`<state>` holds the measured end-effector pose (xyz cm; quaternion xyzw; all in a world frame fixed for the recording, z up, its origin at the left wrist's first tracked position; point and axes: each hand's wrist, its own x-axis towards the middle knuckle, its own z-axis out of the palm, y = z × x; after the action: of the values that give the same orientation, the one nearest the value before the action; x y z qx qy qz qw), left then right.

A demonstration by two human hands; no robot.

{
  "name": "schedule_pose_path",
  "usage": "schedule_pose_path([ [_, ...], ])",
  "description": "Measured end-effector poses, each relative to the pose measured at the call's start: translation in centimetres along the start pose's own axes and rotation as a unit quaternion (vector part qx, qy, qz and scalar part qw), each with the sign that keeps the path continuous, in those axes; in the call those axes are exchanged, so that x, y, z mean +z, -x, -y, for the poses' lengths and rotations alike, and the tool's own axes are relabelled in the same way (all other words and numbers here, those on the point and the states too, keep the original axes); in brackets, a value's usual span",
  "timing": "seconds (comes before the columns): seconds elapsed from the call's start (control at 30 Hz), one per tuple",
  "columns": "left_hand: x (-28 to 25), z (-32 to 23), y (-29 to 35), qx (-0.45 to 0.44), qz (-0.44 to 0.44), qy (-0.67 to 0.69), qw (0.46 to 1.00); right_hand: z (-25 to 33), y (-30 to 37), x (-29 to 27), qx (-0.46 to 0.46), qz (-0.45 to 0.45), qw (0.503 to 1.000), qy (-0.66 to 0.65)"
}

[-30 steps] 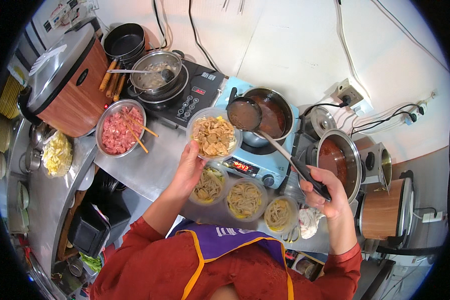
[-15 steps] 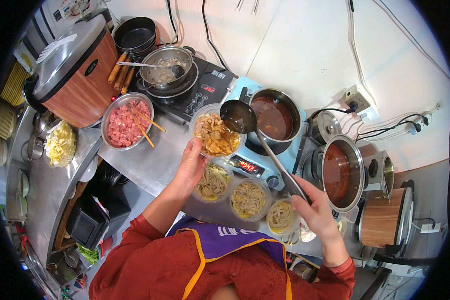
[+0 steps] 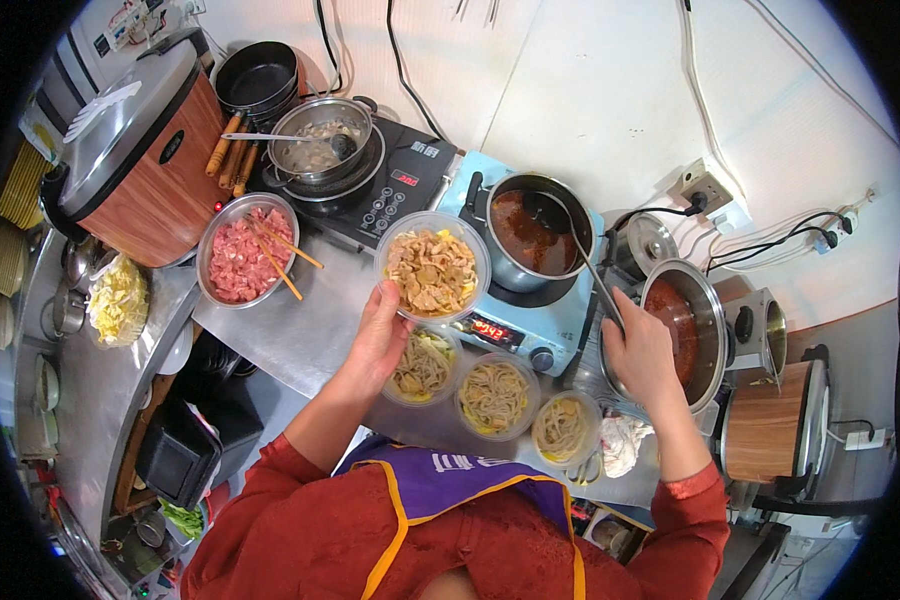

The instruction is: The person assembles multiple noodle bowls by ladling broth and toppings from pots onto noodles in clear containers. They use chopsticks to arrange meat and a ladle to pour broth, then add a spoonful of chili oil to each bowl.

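Observation:
My left hand (image 3: 380, 335) holds up a clear round plastic bowl (image 3: 434, 217), fingers and thumb closed on its near side. Sliced cooked meat (image 3: 430, 268) fills it, with yellow bits at the edge. My right hand (image 3: 645, 350) grips the handle of a long ladle (image 3: 597, 278). The ladle's dark head is dipped into reddish-brown broth (image 3: 518, 248) in a steel pot (image 3: 507, 260), partly sunk. Below the held bowl stand three clear bowls of noodles: a left one (image 3: 422, 368), a middle one (image 3: 497, 397) and a smaller right one (image 3: 566, 428).
The pot sits on a light-blue induction cooker (image 3: 555, 335). Right of it is a pot of red soup (image 3: 675, 325). On the left are a bowl of raw meat (image 3: 245, 255) with chopsticks, a simmering pan (image 3: 315, 150), stacked frying pans (image 3: 257, 75) and a large wood-patterned cooker (image 3: 155, 170).
The ladle has moved right from over the held bowl and down into the broth pot. My right hand has moved up and right. The left hand still holds its bowl.

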<state>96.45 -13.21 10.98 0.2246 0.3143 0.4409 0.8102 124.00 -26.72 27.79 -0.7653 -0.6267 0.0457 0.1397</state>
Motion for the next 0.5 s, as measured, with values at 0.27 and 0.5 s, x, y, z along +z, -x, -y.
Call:
schedule_pose_path([
  [0.27, -0.8, -0.2, -0.4, -0.005, 0.019, 0.049, 0.999, -2.6, -4.0, 1.0, 0.302, 0.215, 0.716, -0.591],
  [0.5, -1.0, -0.3, -0.6, 0.001, 0.012, 0.047, 0.999, -3.5, -2.2, 0.8, 0.360, 0.183, 0.546, -0.734],
])
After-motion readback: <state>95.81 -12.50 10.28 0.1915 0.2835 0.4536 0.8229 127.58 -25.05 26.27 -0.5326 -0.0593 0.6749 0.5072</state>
